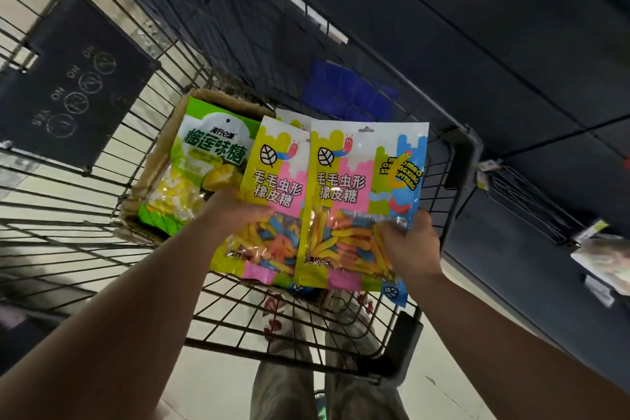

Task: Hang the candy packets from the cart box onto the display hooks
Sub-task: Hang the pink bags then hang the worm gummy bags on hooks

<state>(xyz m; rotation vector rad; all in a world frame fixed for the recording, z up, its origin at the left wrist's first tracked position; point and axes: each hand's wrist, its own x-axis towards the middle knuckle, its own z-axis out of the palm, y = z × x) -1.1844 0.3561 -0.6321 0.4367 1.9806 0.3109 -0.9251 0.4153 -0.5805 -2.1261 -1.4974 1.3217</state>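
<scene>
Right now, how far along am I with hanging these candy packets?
Early. Nothing visibly hung yet: the display hooks at right look bare. In hand: the left hand and right hand each grip a worm candy packet over the cart. Left: a green packet sits in the cardboard box.

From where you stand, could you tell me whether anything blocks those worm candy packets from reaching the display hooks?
Nothing visible does. Both hands hold the packets above the cart; the hooks lie to the right across open space.
</scene>
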